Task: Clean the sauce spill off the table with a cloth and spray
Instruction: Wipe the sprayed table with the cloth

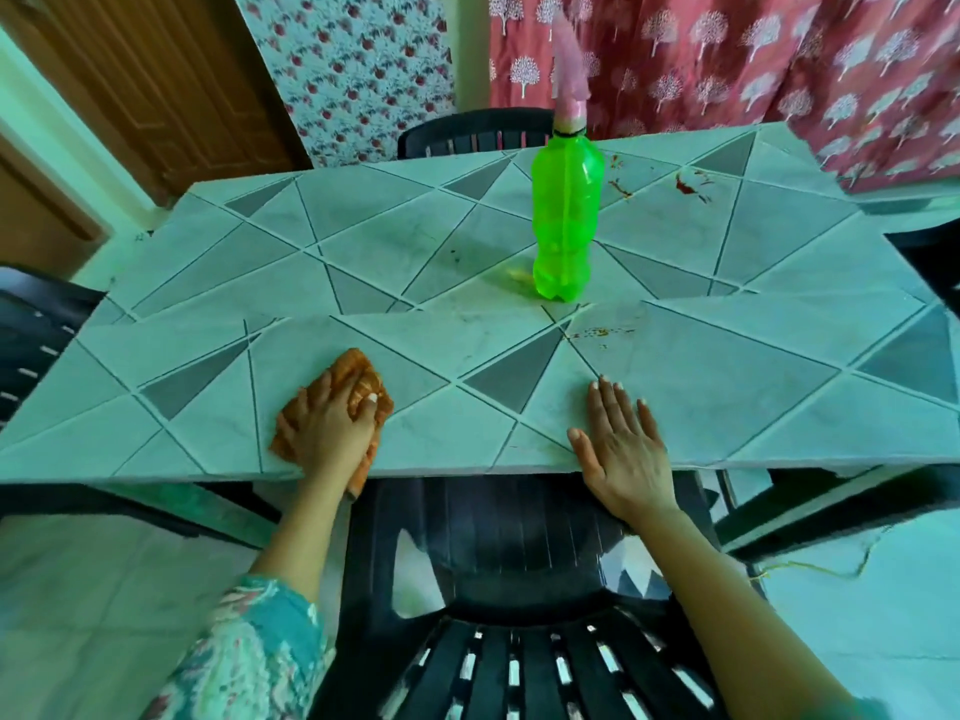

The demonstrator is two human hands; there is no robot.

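Note:
An orange cloth (363, 376) lies crumpled near the table's front edge, and my left hand (330, 428) presses down on it with fingers curled over it. My right hand (621, 449) rests flat on the table (208, 439) with fingers spread, holding nothing. A green bottle (566, 215) with a pink top stands upright in the middle of the table. Red sauce marks show at the far right (688, 187), beside the bottle's shoulder (621, 187), and as small specks (597, 333) ahead of my right hand.
A dark plastic chair (519, 589) stands between me and the table. Another dark chair (472, 129) is at the far side, and more chairs at the left (31, 330) and right edges. Patterned curtains hang behind.

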